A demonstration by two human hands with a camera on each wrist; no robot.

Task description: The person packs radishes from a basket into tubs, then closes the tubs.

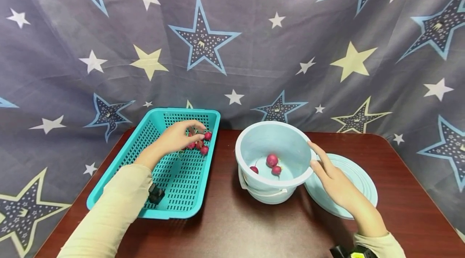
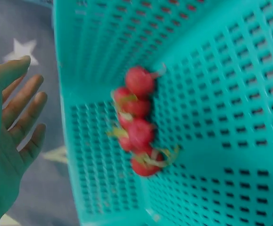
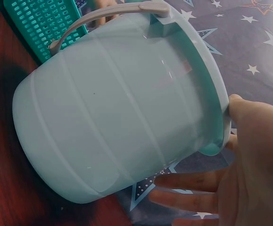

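My left hand [image 1: 178,137] hovers over the far end of a turquoise perforated basket [image 1: 216,129], holding nothing, with its fingers loosely bent. Several red radishes [image 2: 138,127] with short stems and roots lie bunched in the basket beneath it. At the right rim of a pale blue bucket [image 1: 267,191], the thumb and index finger of my right hand [image 1: 336,181] touch the edge. Its other fingers extend beside the bucket wall in the right wrist view. Three radishes [image 1: 271,160] sit on the bucket floor.
A round pale blue lid [image 1: 357,173] lies on the brown table [image 1: 232,225], partly beneath my right hand. The bucket's handle [image 1: 267,193] hangs down at its front. Behind the table hangs a grey cloth [image 1: 250,76] patterned with stars.
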